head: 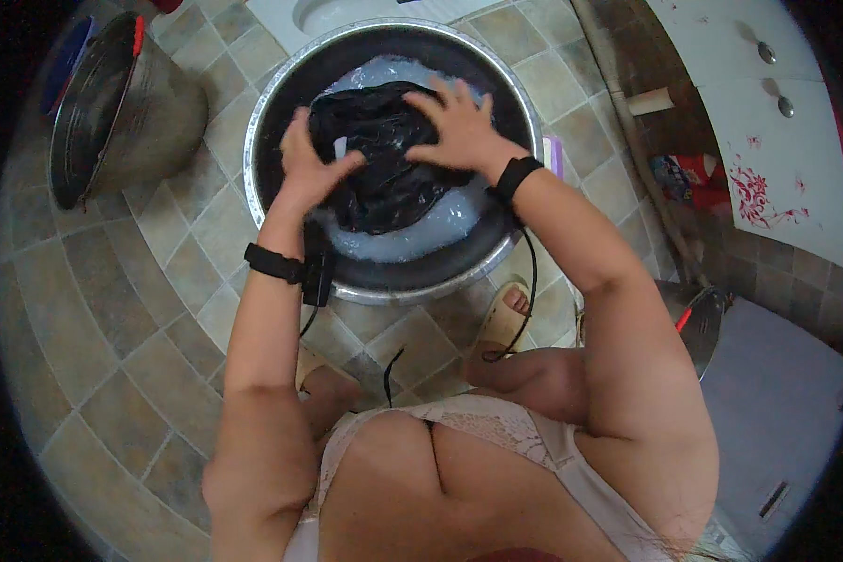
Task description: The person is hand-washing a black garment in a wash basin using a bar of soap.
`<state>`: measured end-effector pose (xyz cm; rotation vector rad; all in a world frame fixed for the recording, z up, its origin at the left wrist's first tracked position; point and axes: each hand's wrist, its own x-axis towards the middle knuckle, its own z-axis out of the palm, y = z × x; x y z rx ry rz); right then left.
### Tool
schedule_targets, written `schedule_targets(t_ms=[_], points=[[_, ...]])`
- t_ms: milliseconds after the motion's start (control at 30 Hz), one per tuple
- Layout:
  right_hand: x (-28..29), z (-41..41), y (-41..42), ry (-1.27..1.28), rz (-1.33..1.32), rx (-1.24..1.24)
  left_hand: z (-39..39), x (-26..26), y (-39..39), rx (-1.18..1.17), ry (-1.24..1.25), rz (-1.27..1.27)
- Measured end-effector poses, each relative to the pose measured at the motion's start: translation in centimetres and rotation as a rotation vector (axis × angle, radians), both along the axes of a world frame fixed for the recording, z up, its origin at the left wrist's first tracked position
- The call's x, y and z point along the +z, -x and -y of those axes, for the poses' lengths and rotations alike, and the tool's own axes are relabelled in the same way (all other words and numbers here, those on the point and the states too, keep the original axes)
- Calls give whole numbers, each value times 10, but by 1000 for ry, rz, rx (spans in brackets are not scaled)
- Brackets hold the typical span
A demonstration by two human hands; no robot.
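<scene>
A wide metal basin stands on the floor in front of me, with a dark inside. Cloudy, sudsy water lies in it. A bunched black wet cloth sits in the middle of that water, and a small white tag shows on it. My left hand is at the cloth's left edge, thumb and fingers apart. Over the upper right of the cloth my right hand is spread wide. Whether either palm presses on the cloth or hovers just above it is hard to tell.
A large metal pot lies tipped on its side at the left. Behind the basin is a white squat toilet. A pipe and a white cabinet line the right. A cable hangs from my right wrist strap. Tiled floor surrounds the basin.
</scene>
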<state>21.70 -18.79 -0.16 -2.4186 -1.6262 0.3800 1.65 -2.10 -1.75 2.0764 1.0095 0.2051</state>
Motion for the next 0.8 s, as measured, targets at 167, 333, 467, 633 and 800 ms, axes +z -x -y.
schedule_targets(t_ms=[167, 333, 467, 633, 800], points=[[-30, -12, 24, 191, 37, 120, 32, -3, -37, -408, 3, -685], [-62, -27, 11, 218, 39, 120, 33, -28, -63, -371, -5, -780], [-71, -42, 2, 328, -63, 127, 16, -77, -69, -587, -84, -889], [-79, -49, -11, 330, -78, 208, 10, -111, -63, -603, 117, -697], [-94, -44, -13, 472, -414, 89, 2, -98, -76, -666, 349, -893]])
